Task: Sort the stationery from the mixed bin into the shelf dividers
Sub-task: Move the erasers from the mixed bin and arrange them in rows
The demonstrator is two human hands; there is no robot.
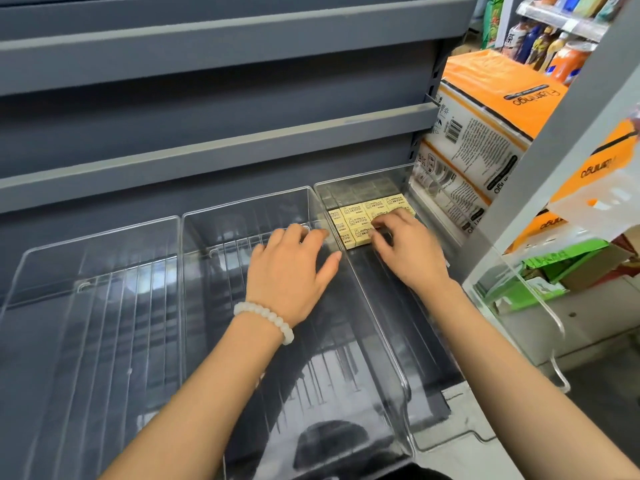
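Several small yellow erasers in printed sleeves lie in tidy rows at the back of the right clear divider tray. My right hand reaches into that tray, its curled fingertips on the nearest erasers at the right of the rows. My left hand, with a white bead bracelet on the wrist, lies over the middle clear tray with fingers spread, fingertips against the wall shared with the right tray. Whether either hand holds an eraser is hidden by the fingers.
A third clear tray sits at the left on the grey shelf. Grey shelf boards overhang above. Orange and white tissue packs stand right of the trays, with green boxes and bottles beyond.
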